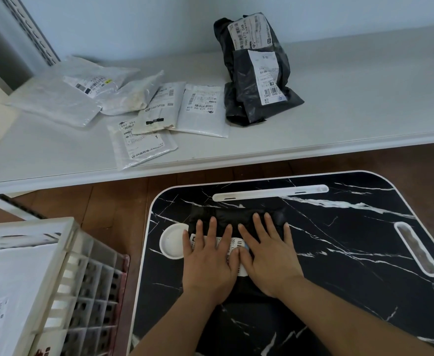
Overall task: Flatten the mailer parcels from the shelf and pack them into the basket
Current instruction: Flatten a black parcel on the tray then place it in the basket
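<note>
Both hands, left hand (pixel 207 263) and right hand (pixel 267 260), lie flat with fingers spread, pressing a black mailer parcel (pixel 234 219) at lower centre on the marble-patterned table (pixel 339 253). Its soft, crinkled plastic runs lengthwise away from the wrists. The white slatted basket (pixel 64 265) sits lower left, nearer the left hand. More pouches, grey (pixel 203 111) and black (pixel 254 70), remain on the shelf (pixel 365 98) above.

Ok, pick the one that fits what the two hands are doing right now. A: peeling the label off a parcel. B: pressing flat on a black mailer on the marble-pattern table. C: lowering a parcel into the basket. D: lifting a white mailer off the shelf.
B: the left hand and right hand lie palm-down, fingers straight, on the black mailer on the table.
</note>
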Action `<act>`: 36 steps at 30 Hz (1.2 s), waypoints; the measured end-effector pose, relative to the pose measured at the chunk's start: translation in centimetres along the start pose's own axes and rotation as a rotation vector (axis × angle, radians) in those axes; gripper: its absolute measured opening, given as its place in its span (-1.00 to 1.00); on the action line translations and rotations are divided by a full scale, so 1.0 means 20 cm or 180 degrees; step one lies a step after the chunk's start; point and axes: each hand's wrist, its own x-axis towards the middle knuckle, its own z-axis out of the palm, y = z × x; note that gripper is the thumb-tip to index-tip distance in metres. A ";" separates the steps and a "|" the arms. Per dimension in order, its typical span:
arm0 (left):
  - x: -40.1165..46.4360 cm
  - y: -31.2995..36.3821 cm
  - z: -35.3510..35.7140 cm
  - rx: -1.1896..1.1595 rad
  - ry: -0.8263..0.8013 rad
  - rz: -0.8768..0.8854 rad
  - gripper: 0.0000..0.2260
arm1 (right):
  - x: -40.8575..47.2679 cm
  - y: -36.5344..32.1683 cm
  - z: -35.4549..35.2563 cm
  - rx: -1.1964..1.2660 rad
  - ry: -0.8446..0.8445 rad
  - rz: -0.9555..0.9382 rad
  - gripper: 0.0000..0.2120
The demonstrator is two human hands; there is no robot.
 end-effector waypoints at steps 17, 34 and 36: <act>0.02 -0.02 0.04 -0.0163 -0.0082 -0.0090 -0.43 | -0.01 0.00 0.00 0.0085 0.0076 0.0037 -0.26; 0.03 -0.02 0.06 -0.0170 0.0038 -0.0136 -0.51 | 0.13 -0.01 -0.03 -0.0074 0.0009 -0.0480 -0.30; 0.03 -0.02 0.06 -0.0203 0.0048 -0.0143 -0.50 | 0.12 -0.02 -0.04 -0.0020 0.0009 -0.0503 -0.30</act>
